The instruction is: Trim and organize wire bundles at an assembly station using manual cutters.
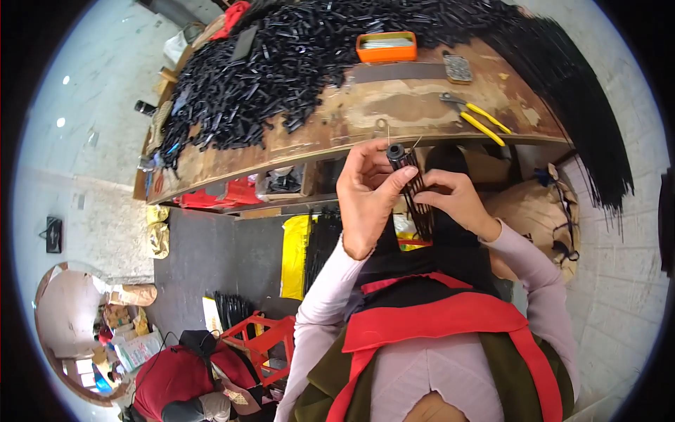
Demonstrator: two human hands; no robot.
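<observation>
In front of my body I hold a slim black cylinder (415,204) of narrow ribs around a round, hollow-centred hub; it looks like a folded umbrella frame. My left hand (369,190) wraps around its upper part, thumb across the front just below the hub. Two thin wire ends (416,142) stick up beside the hub. The fingers of my right hand (453,200) are bent against the ribs from the right, pinching there; their tips are partly hidden. The cylinder's lower end hangs down toward my lap.
Beyond my hands stands a worn wooden table (415,98) with a heap of small black parts (281,70), yellow-handled pliers (478,119), an orange tin (387,48) and long black rods (569,77) over its right end. A person (190,380) is at lower left.
</observation>
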